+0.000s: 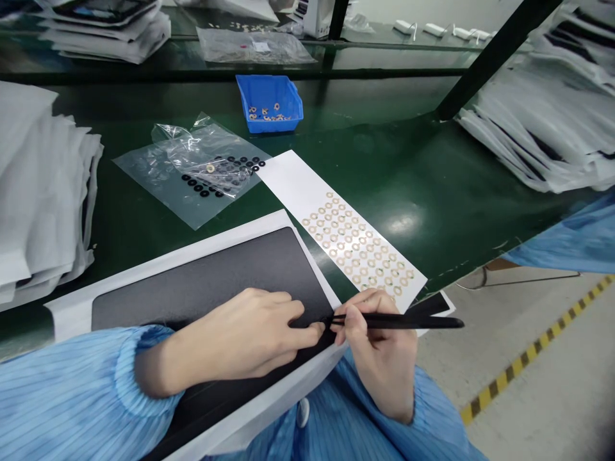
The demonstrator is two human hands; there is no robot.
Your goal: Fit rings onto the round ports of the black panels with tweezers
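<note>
A flat black panel (211, 282) lies on white wrapping sheet (259, 224) at the table's front edge. Across it rests my left hand (254, 333), fingers bent and closed, with the fingertips at the panel's right edge. Whatever they may hold is hidden. My right hand (379, 352) grips black tweezers (408, 321), whose tips meet the panel's edge beside my left fingertips. Any small part at the tips is too small to make out. Just beyond, a white sheet (283, 173) carries rows of small beige rings (355, 247).
Behind the panel, a clear plastic bag (168, 166) lies with several black rings (198, 187). A blue bin (273, 126) holds small beige parts. Stacks of wrapped panels stand left (38, 192) and right (519, 128). A dark green post (494, 57) rises at the back right.
</note>
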